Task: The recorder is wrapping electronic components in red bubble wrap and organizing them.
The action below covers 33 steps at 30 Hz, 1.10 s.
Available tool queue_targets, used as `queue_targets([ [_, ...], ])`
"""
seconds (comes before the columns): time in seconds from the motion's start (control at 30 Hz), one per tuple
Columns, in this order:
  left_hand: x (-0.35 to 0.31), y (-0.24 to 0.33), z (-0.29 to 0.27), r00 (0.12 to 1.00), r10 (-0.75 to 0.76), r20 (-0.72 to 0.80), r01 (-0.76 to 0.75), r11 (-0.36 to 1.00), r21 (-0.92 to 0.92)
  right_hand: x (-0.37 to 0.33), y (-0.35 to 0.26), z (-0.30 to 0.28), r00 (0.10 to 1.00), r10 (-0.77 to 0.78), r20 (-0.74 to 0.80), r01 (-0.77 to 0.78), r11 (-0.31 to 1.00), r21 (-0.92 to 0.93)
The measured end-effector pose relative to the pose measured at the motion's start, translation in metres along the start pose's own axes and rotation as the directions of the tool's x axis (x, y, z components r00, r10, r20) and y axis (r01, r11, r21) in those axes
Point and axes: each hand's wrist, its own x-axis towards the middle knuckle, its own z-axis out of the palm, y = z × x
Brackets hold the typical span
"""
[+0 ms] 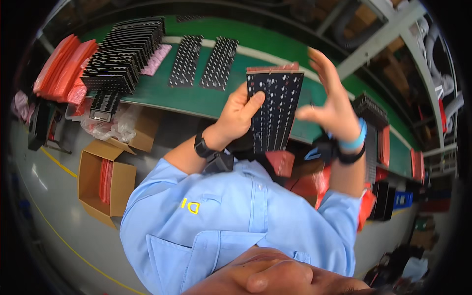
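Gripping a black board [275, 113] at its left edge, the left hand [235, 115], in the head view, is pressing its thumb [255, 103] against the dotted face while its other fingers are passing behind. The board is facing the camera in front of the chest, its pale marks running in rows, and a reddish sheet [273, 69] is showing just beyond its top edge (a pink piece [281, 162] is also peeking out near the bottom, though whether it is joining that sheet cannot be told). To the right of the board, the right hand [337, 108] is hovering with fingers spread and thumb held well away from them, grasping nothing; the thumb tip is sitting very near the board's right edge, and whether they are touching is not showing clearly. A black wristband [200, 146] is circling the left wrist, and a light blue band [355, 138] is circling the right.

Beyond the hands, a green table [191, 101] is stretching across. Two dark dotted boards [220, 64] are lying on it, side by side and apart. Further left, a row of black boards [115, 61] is standing on edge, and red packs [56, 64] are leaning beside it. Lower down, an open cardboard box [91, 189] is holding reddish packs [105, 181].
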Motion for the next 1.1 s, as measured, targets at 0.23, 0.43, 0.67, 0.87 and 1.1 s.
queue_targets([
  [0.23, 0.016, -0.007, 0.025, 0.978, 0.207, 0.037, -0.191, 0.948, -0.255, 0.062, -0.019, -0.034, 0.906, 0.047, 0.420, -0.094, 0.991, 0.093],
  [0.43, 0.006, -0.085, -0.006, 0.809, -0.494, 0.320, 0.413, 0.864, 0.289, 0.112, -0.027, -0.097, 0.843, -0.462, 0.277, -0.164, 0.270, 0.949],
  [0.67, -0.026, -0.092, -0.025, 0.813, -0.298, 0.501, 0.207, 0.951, 0.231, 0.088, -0.104, -0.165, 0.942, 0.301, -0.150, -0.241, 0.915, 0.322],
  [0.87, -0.041, -0.035, -0.051, 0.886, -0.339, 0.317, 0.259, 0.928, 0.268, 0.059, -0.016, -0.254, 0.955, 0.297, 0.008, -0.272, 0.863, 0.425],
  [1.1, -0.058, 0.000, -0.050, 0.898, -0.334, 0.286, 0.241, 0.918, 0.316, 0.050, 0.009, -0.225, 0.946, 0.297, -0.131, -0.213, 0.872, 0.440],
])
